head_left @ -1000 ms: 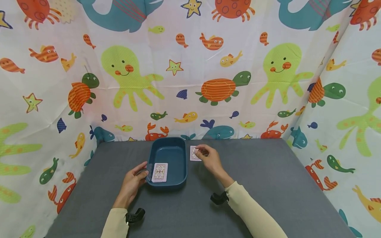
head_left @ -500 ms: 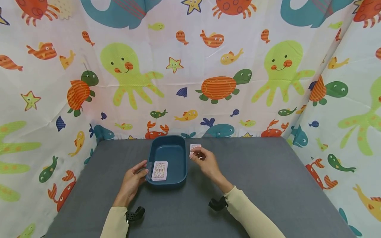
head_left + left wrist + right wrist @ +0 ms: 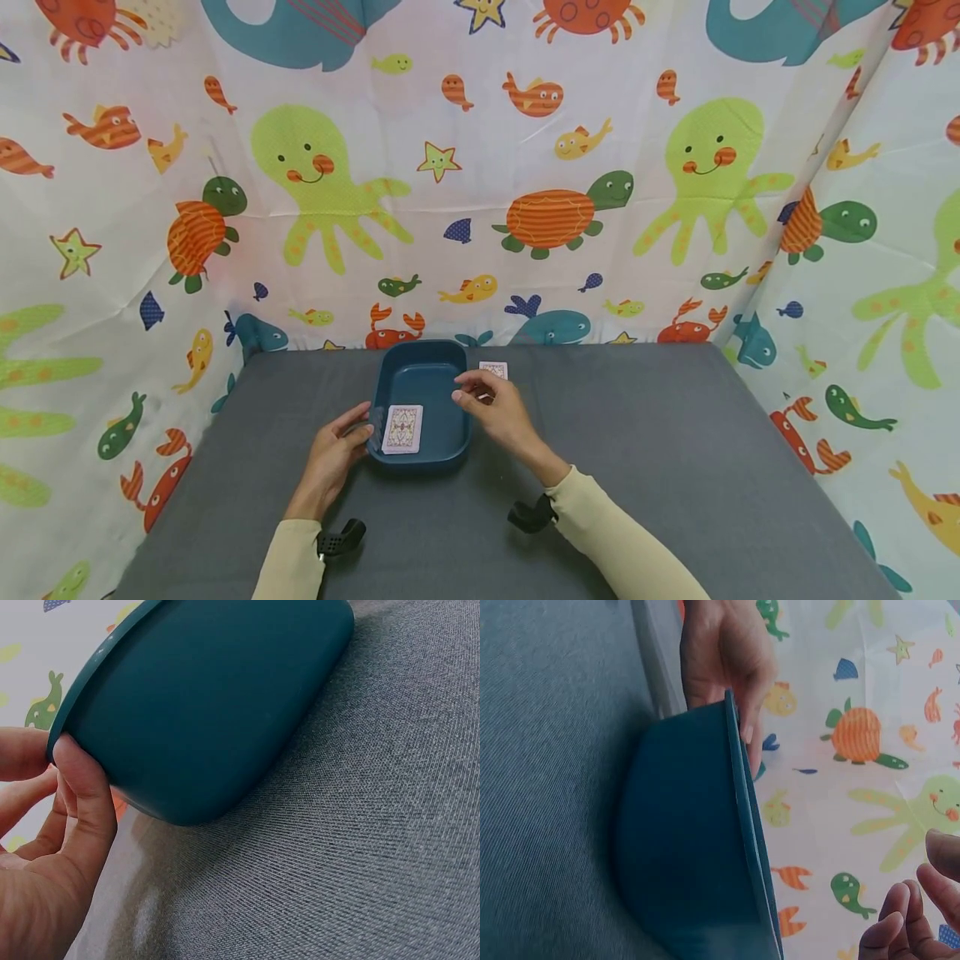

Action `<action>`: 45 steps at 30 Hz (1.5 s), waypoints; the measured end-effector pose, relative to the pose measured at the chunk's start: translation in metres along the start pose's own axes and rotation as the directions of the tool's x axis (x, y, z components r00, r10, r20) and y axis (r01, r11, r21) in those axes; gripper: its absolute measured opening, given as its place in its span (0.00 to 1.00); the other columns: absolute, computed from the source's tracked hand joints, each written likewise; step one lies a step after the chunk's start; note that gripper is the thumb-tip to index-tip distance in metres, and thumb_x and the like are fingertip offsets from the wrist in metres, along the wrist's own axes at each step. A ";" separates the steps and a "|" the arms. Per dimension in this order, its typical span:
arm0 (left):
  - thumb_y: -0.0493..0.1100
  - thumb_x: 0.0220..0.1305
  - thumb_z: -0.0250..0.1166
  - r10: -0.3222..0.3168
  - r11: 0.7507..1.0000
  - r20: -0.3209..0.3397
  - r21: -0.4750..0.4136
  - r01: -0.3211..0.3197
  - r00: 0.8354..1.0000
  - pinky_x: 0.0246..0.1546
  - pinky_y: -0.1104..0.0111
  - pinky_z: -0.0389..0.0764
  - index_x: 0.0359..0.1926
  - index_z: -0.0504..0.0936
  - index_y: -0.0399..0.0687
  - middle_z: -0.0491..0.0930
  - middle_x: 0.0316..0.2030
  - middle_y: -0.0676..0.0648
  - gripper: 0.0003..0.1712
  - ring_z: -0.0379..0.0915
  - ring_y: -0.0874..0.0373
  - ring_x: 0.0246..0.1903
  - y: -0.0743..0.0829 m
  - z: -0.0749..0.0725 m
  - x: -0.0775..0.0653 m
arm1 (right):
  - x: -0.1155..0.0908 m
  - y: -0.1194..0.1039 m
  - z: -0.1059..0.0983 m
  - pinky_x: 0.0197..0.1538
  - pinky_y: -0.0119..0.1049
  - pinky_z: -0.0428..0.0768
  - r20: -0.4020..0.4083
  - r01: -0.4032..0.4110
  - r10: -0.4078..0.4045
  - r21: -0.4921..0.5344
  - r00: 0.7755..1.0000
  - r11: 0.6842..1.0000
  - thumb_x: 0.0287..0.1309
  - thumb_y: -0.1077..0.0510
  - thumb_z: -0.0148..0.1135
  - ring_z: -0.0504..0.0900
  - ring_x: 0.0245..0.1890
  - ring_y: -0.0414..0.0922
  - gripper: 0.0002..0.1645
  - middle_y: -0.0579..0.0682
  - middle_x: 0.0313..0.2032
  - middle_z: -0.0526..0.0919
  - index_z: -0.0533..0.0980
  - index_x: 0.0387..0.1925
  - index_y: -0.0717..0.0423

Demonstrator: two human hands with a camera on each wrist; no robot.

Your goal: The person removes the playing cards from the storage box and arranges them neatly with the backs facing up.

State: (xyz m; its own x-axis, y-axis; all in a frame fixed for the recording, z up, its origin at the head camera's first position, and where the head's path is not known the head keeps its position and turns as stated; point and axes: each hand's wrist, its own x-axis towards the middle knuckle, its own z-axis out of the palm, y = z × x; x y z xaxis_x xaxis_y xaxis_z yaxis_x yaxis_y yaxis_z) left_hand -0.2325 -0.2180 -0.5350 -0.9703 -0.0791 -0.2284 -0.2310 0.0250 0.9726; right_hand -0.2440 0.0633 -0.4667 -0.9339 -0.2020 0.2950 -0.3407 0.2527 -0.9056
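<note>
A blue oblong tub (image 3: 438, 429) stands near the back of the grey table. Inside it, at the front left, lies a playing card or a small stack of them (image 3: 402, 429), patterned back up. My left hand (image 3: 333, 458) grips the tub's left rim, and the thumb (image 3: 82, 772) presses the outer wall in the left wrist view. Over the tub's right rim hovers my right hand (image 3: 504, 417), fingers loosely bent and nothing visible between them. Behind that hand another playing card (image 3: 495, 367) lies on the table, its lower part hidden.
Grey cloth covers the table (image 3: 637, 433). A white curtain (image 3: 465, 208) printed with sea animals hangs along the back and both sides. Each wrist carries a black camera mount, one at the left sleeve (image 3: 341, 540) and one at the right sleeve (image 3: 532, 514).
My right hand has moved left from the card on the table to above the tub's right rim. The card stays in place. My left hand keeps its grip on the tub.
</note>
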 end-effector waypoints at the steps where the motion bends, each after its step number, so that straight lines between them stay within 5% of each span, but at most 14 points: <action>1: 0.38 0.70 0.58 0.000 1.000 0.000 0.000 0.000 1.000 0.43 0.71 0.76 0.70 0.69 0.53 0.66 0.66 0.45 0.28 0.68 0.56 0.50 0.000 0.000 0.000 | 0.001 -0.001 0.002 0.44 0.35 0.79 0.007 -0.007 0.007 0.002 1.000 1.000 0.61 0.55 0.66 0.79 0.39 0.45 0.13 0.51 0.38 0.81 0.81 0.47 0.53; 26: 0.38 0.70 0.58 -0.006 1.000 0.015 -0.012 0.006 1.000 0.42 0.71 0.77 0.69 0.70 0.52 0.66 0.66 0.44 0.27 0.69 0.57 0.48 -0.001 0.001 0.004 | 0.031 0.003 0.060 0.41 0.31 0.78 0.160 -0.080 0.098 -0.119 0.982 0.990 0.61 0.48 0.67 0.79 0.40 0.39 0.17 0.46 0.41 0.82 0.80 0.50 0.48; 37: 0.37 0.71 0.57 -0.002 1.000 0.021 -0.013 0.002 1.000 0.42 0.71 0.77 0.70 0.69 0.52 0.65 0.66 0.43 0.27 0.69 0.58 0.48 -0.001 -0.002 0.002 | 0.044 0.010 0.077 0.46 0.34 0.79 0.150 -0.126 0.158 -0.200 0.976 0.972 0.58 0.50 0.69 0.78 0.40 0.40 0.22 0.51 0.45 0.82 0.79 0.52 0.53; 45: 0.37 0.71 0.56 0.000 1.000 0.022 -0.019 0.000 1.000 0.42 0.71 0.78 0.70 0.68 0.51 0.64 0.67 0.43 0.28 0.70 0.58 0.48 0.000 0.000 0.000 | 0.051 0.019 0.084 0.46 0.36 0.79 0.141 -0.185 0.209 -0.167 0.968 0.968 0.56 0.49 0.71 0.79 0.41 0.41 0.23 0.55 0.48 0.83 0.79 0.52 0.52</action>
State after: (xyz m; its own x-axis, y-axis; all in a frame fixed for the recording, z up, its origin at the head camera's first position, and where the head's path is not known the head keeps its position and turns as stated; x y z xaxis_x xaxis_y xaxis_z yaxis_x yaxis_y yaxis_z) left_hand -0.2330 -0.2179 -0.5346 -0.9717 -0.0570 -0.2293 -0.2300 0.0061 0.9732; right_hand -0.2887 -0.0215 -0.4944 -0.9597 -0.2761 0.0528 -0.1751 0.4402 -0.8807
